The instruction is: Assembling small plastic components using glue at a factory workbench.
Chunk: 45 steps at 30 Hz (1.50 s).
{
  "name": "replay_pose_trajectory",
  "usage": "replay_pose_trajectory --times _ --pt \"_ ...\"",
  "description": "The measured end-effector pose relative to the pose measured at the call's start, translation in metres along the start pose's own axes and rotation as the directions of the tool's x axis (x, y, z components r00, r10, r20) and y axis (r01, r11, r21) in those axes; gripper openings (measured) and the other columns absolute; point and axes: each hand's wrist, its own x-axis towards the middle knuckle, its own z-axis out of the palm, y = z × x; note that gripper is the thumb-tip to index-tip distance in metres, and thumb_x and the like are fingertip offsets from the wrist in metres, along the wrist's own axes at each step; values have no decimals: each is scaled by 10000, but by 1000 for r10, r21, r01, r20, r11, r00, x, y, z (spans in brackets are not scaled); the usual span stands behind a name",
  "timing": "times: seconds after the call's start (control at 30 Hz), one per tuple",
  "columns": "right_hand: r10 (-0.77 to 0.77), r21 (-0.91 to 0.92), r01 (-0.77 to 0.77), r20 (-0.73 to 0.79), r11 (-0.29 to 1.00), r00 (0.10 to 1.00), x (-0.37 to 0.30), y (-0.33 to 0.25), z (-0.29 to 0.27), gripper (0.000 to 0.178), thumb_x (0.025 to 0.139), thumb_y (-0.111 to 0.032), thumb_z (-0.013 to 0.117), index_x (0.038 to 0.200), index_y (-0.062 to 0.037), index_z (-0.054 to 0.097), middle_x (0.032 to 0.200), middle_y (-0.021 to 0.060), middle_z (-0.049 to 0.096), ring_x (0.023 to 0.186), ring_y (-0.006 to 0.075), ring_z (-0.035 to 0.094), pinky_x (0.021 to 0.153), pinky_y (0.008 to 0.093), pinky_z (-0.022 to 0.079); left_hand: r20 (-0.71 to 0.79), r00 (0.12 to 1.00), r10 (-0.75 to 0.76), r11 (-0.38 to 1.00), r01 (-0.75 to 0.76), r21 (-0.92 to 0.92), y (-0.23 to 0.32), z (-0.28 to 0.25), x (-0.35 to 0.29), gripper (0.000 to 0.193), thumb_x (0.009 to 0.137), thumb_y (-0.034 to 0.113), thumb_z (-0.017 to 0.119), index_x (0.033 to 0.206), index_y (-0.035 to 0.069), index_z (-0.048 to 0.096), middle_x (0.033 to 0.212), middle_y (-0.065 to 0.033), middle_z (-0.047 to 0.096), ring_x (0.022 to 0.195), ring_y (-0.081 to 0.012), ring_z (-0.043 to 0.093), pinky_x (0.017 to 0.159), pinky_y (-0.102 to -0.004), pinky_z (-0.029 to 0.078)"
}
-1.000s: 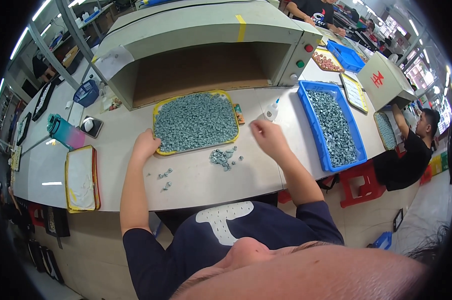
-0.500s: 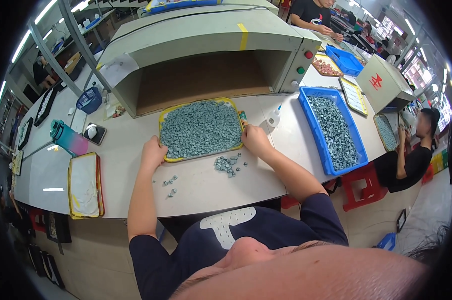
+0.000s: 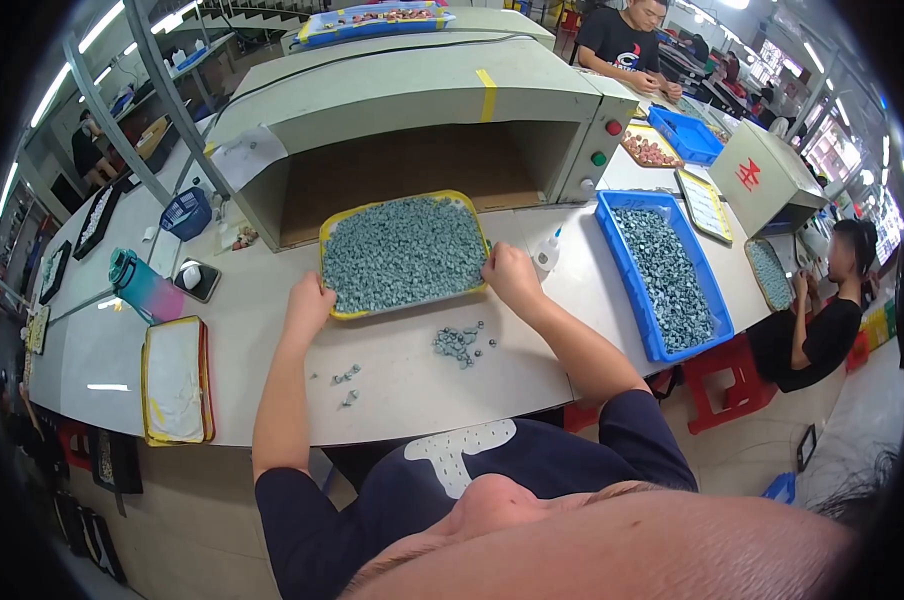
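A yellow-rimmed tray (image 3: 348, 316) full of small grey-green stone-like pieces (image 3: 402, 252) is at the front of a cream box-shaped machine (image 3: 402, 125). Its far edge overlaps the machine's dark opening in the picture. My left hand (image 3: 310, 302) grips the tray's near left corner with closed fingers. On the opposite side, my right hand (image 3: 513, 276) is closed on the right edge near the front. Whether the tray touches the table or is slightly raised, I cannot tell. Nearer me lie a loose heap of similar pieces (image 3: 456, 345) and several scattered ones (image 3: 347, 375).
Right of the tray stand a white squeeze bottle (image 3: 547, 252) and a blue bin (image 3: 656, 340) of similar pieces. At left are a stack of cloth-lined trays (image 3: 175, 385), a teal-pink water bottle (image 3: 150, 290) and a phone (image 3: 200, 281). Two people work at right.
Held in both hands, the tray has moved away from me toward the machine's opening. The gap between it and the loose pieces has grown. The whole view has also shifted slightly.
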Motion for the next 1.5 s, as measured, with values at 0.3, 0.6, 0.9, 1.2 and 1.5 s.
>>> replay_pose_trajectory --times 0.3,0.6,0.9,1.2,1.5 --pt "100 -24 -99 25 995 995 37 3 41 126 745 -92 618 783 26 598 865 255 639 861 408 621 752 469 499 54 996 -66 998 66 6 -9 -4 43 140 802 50 569 873 -57 516 678 -202 616 482 -267 623 437 -381 489" --pt "101 -124 -92 70 988 992 38 -4 35 143 815 -70 553 902 34 597 914 257 628 883 426 612 773 473 506 42 994 -101 994 103 -40 -2 2 44 101 838 40 541 863 -55 520 693 -210 621 471 -269 619 429 -380 488" --pt "87 -221 -75 42 972 995 7 -20 6 207 883 -140 523 1011 17 565 1031 242 582 891 412 610 781 463 514 10 996 88 987 -89 136 -42 18 67 178 853 69 515 964 -51 586 746 -211 647 620 -325 651 614 -423 523" --pt "85 -282 -41 146 959 986 -1 -10 3 169 858 -80 490 975 16 566 1007 225 567 893 387 611 766 451 516 17 973 230 973 -229 -8 -4 -31 -3 362 858 123 561 1195 -11 560 1057 -224 618 1012 -364 588 879 -424 472" --pt "-368 -78 373 74 925 927 -56 -40 2 400 847 -121 601 1217 -7 498 1180 223 517 1052 388 549 904 417 467 274 893 356 871 -424 249 -53 -72 -146 594 862 313 621 1374 69 445 1458 -184 360 1369 -405 283 1134 -477 226"
